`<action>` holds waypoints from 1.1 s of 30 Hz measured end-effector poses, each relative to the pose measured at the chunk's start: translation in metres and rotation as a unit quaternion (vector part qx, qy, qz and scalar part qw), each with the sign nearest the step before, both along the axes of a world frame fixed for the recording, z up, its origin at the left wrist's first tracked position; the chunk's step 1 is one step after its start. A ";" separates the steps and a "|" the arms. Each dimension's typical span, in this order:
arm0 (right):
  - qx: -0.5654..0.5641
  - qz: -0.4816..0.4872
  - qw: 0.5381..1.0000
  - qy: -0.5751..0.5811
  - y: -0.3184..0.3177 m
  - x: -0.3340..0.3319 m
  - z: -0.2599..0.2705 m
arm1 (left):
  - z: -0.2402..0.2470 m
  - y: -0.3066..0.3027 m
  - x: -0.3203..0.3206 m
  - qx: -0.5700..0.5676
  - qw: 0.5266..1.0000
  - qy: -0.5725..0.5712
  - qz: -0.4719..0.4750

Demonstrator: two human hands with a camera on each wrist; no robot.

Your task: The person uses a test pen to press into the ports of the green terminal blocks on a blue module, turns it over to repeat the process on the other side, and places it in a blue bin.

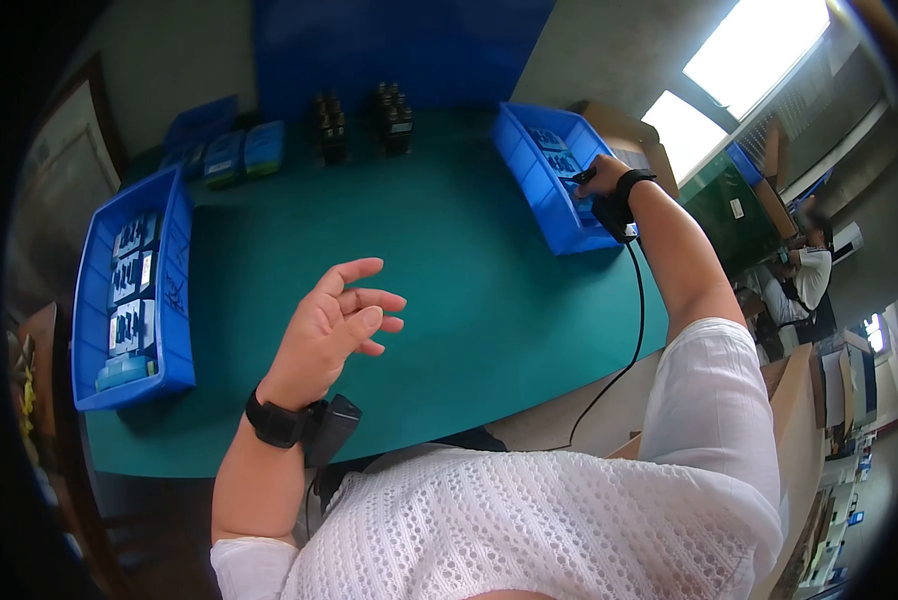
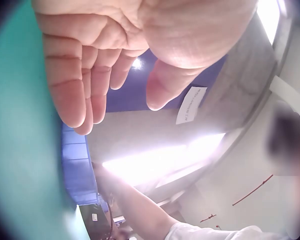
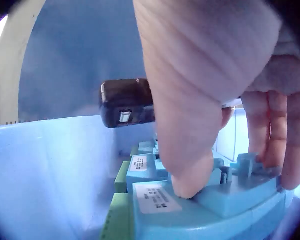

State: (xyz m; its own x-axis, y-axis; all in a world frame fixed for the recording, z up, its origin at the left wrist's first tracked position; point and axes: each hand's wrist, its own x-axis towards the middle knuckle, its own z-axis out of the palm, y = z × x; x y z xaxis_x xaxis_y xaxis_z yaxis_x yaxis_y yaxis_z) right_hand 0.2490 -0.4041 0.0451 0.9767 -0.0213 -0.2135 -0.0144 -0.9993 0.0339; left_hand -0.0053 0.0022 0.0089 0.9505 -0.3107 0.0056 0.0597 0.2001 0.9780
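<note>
At the left of the head view, a blue bin (image 1: pixel 179 330) held several boxes (image 1: pixel 129 277). Near the centre, the left hand (image 1: pixel 326 328) angled upward, fingers loosely bent, thumb apart from them — it held nothing. At upper right, the right arm stretched out to the other bin (image 1: pixel 531 185), where the right hand (image 1: pixel 602 178) gripped a light-blue box (image 3: pixel 235 200) between thumb and fingers — thumb tip on top, beside its label (image 3: pixel 155 199).

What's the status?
Left grip empty over table. Right grip in right bin, thumb touching blue module; hold unclear. Black object by thumb, possibly in the way.
</note>
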 end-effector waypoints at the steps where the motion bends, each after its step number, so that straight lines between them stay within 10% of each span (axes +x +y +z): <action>1: -0.002 0.000 1.000 -0.009 -0.001 0.001 -0.002 | 0.000 0.000 0.000 0.000 1.000 -0.002 -0.001; 16: 0.185 0.019 0.970 -0.158 -0.019 -0.017 0.044 | -0.008 0.001 0.000 0.023 0.998 -0.059 0.017; 21: 0.478 0.135 0.849 -0.180 0.018 -0.087 0.089 | 0.038 0.016 -0.024 -0.042 0.970 -0.219 0.100; 25: 0.619 0.164 0.739 -0.209 0.107 -0.182 0.104 | 0.092 0.050 -0.044 0.125 0.889 -0.416 0.145; 33: 0.806 0.278 0.522 -0.026 0.159 -0.215 0.042 | 0.123 0.201 -0.030 0.683 0.692 -0.190 0.136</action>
